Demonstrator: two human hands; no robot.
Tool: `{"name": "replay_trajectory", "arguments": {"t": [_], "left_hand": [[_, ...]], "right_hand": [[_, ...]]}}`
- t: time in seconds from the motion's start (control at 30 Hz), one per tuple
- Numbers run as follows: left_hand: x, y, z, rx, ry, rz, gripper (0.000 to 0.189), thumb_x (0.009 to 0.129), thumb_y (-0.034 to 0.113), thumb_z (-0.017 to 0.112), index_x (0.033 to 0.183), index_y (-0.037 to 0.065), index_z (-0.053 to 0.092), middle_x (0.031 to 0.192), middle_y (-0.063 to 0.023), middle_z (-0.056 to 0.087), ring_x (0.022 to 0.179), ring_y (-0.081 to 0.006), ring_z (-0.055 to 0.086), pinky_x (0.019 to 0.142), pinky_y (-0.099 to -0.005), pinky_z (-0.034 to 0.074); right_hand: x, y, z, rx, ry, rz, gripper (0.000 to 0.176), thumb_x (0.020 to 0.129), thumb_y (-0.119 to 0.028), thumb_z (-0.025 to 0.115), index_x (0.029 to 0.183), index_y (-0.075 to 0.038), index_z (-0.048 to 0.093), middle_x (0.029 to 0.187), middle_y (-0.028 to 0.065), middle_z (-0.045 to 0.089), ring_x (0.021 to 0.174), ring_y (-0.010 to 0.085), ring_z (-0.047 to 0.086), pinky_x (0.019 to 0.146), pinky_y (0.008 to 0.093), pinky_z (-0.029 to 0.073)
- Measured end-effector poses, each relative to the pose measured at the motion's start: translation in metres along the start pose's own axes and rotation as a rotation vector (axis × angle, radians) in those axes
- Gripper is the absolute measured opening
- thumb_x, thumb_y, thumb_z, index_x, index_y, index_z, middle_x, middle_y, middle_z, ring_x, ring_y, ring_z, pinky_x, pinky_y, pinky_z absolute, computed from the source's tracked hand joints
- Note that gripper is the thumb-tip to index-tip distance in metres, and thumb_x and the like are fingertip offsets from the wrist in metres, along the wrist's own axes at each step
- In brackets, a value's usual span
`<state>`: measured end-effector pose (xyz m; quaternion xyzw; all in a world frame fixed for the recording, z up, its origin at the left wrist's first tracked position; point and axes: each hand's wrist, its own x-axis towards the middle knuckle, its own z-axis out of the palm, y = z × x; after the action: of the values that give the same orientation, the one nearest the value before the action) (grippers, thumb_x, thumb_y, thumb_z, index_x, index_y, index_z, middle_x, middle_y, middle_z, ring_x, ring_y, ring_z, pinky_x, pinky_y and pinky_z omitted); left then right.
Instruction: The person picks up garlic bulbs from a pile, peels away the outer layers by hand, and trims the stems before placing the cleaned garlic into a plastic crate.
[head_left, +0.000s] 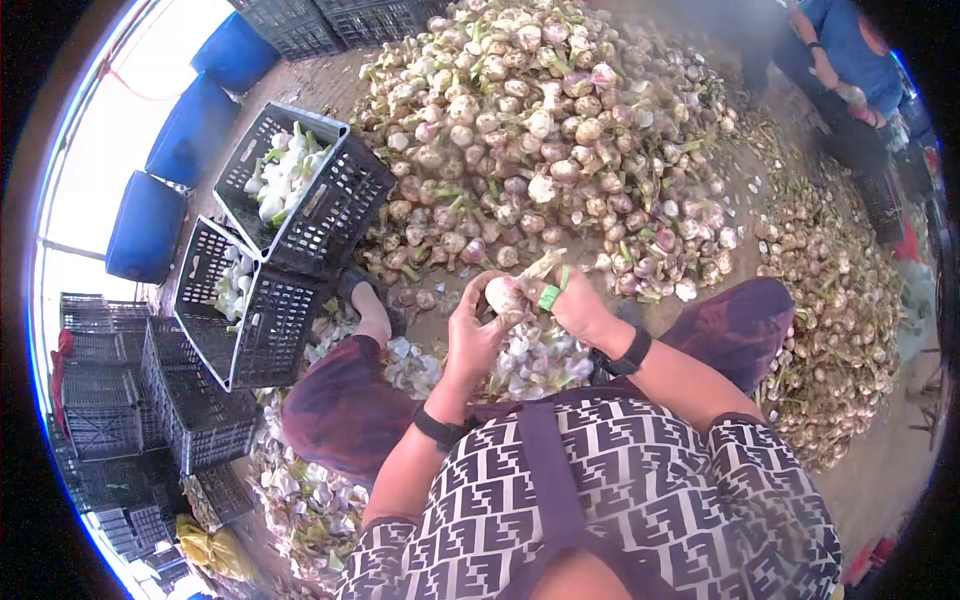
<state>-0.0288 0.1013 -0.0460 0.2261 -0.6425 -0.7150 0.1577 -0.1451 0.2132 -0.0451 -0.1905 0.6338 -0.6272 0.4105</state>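
Note:
My left hand [474, 328] is wrapped round a garlic bulb [506, 294], white with pinkish streaks, held up in front of my lap. From the bulb a pale cut stem [543, 263] points up and to the right. My right hand [582, 305] is closed against the stem side of the same bulb, its fingers curled. A green wrapping [548, 297] circles one of its digits. Whether that hand also holds a small tool is hidden. Below both hands, loose garlic skins [530, 365] lie between my knees.
A large heap of unpeeled garlic [560, 130] rises ahead, with another pile [835, 320] at the right. Two black crates [318, 215] at the left hold white garlic bulbs [285, 172]. Blue barrels [147, 225] and stacked crates [100, 390] stand farther left. Another person [850, 60] works at upper right.

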Motion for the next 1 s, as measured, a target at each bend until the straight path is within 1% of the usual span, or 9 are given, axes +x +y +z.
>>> {"name": "replay_trajectory", "arguments": {"t": [0.3, 0.4, 0.5, 0.53, 0.6, 0.7, 0.83, 0.9, 1.0], "left_hand": [[-0.001, 0.009, 0.004, -0.156, -0.012, -0.060, 0.049, 0.077, 0.006, 0.067, 0.120, -0.003, 0.044, 0.109, -0.0068, 0.055, 0.096, -0.0135, 0.055, 0.087, -0.0278, 0.045], [0.001, -0.002, 0.003, -0.170, -0.023, 0.013, 0.043, 0.085, 0.019, 0.059, 0.119, -0.001, 0.044, 0.105, -0.0075, 0.056, 0.091, -0.0147, 0.056, 0.082, -0.0292, 0.047], [0.001, 0.001, 0.002, -0.517, -0.002, -0.174, 0.046, 0.091, 0.040, 0.045, 0.117, 0.001, 0.045, 0.099, -0.0086, 0.058, 0.084, -0.0160, 0.058, 0.074, -0.0299, 0.049], [0.000, 0.005, 0.006, -0.437, 0.010, -0.195, 0.056, 0.091, 0.053, 0.032, 0.113, 0.003, 0.046, 0.092, -0.0093, 0.058, 0.076, -0.0170, 0.057, 0.065, -0.0296, 0.049], [0.001, 0.013, 0.007, -0.488, -0.028, -0.325, 0.057, 0.091, 0.053, 0.032, 0.113, 0.004, 0.047, 0.091, -0.0089, 0.058, 0.074, -0.0167, 0.057, 0.063, -0.0285, 0.048], [0.007, 0.005, 0.002, -0.635, -0.082, -0.454, 0.056, 0.091, 0.053, 0.032, 0.113, 0.004, 0.047, 0.089, -0.0083, 0.059, 0.071, -0.0160, 0.056, 0.060, -0.0271, 0.046], [0.011, -0.006, 0.002, -0.672, -0.016, -0.540, 0.056, 0.091, 0.054, 0.032, 0.112, 0.004, 0.048, 0.088, -0.0082, 0.059, 0.069, -0.0152, 0.056, 0.059, -0.0251, 0.046], [0.010, -0.001, 0.004, -0.557, 0.080, -0.449, 0.047, 0.093, 0.046, 0.036, 0.111, 0.004, 0.046, 0.090, -0.0085, 0.059, 0.072, -0.0143, 0.056, 0.062, -0.0250, 0.046], [0.011, -0.004, 0.006, -0.282, 0.089, -0.175, 0.035, 0.093, 0.034, 0.043, 0.109, 0.003, 0.045, 0.097, -0.0083, 0.057, 0.080, -0.0131, 0.055, 0.069, -0.0266, 0.046]], "right_hand": [[-0.005, -0.001, -0.008, -0.198, -0.003, -0.262, 0.025, 0.085, -0.016, 0.059, 0.102, 0.002, 0.058, 0.093, 0.0119, 0.064, 0.083, 0.0178, 0.058, 0.078, 0.0300, 0.044], [-0.010, -0.010, -0.010, -0.183, -0.027, -0.271, 0.025, 0.084, -0.012, 0.058, 0.105, 0.001, 0.057, 0.096, 0.0153, 0.063, 0.086, 0.0206, 0.059, 0.080, 0.0313, 0.044], [-0.011, -0.007, -0.012, -0.384, -0.004, -0.484, 0.025, 0.084, -0.009, 0.055, 0.107, 0.001, 0.056, 0.095, 0.0159, 0.063, 0.085, 0.0203, 0.059, 0.079, 0.0303, 0.044], [-0.011, -0.008, -0.011, -0.371, 0.033, -0.493, 0.025, 0.084, -0.008, 0.055, 0.107, 0.001, 0.056, 0.094, 0.0156, 0.063, 0.085, 0.0196, 0.059, 0.078, 0.0300, 0.044], [-0.011, -0.010, -0.009, -0.344, 0.107, -0.510, 0.025, 0.084, -0.006, 0.054, 0.108, 0.001, 0.056, 0.093, 0.0151, 0.063, 0.083, 0.0183, 0.059, 0.076, 0.0293, 0.045], [-0.008, -0.008, -0.011, -0.288, 0.065, -0.205, 0.028, 0.085, -0.008, 0.056, 0.113, 0.001, 0.054, 0.103, 0.0102, 0.062, 0.094, 0.0130, 0.056, 0.082, 0.0281, 0.043], [-0.009, -0.002, -0.007, -0.227, 0.114, -0.286, 0.024, 0.084, -0.012, 0.059, 0.105, 0.001, 0.056, 0.090, 0.0076, 0.062, 0.077, 0.0121, 0.055, 0.071, 0.0265, 0.045], [-0.006, 0.000, -0.008, -0.026, 0.110, -0.255, 0.023, 0.085, -0.016, 0.061, 0.102, -0.001, 0.057, 0.089, 0.0037, 0.061, 0.078, 0.0107, 0.055, 0.070, 0.0250, 0.046], [-0.013, -0.012, -0.012, 0.329, 0.071, 0.177, 0.020, 0.085, -0.017, 0.061, 0.100, -0.004, 0.057, 0.089, -0.0008, 0.058, 0.081, 0.0084, 0.054, 0.070, 0.0235, 0.046]]}}
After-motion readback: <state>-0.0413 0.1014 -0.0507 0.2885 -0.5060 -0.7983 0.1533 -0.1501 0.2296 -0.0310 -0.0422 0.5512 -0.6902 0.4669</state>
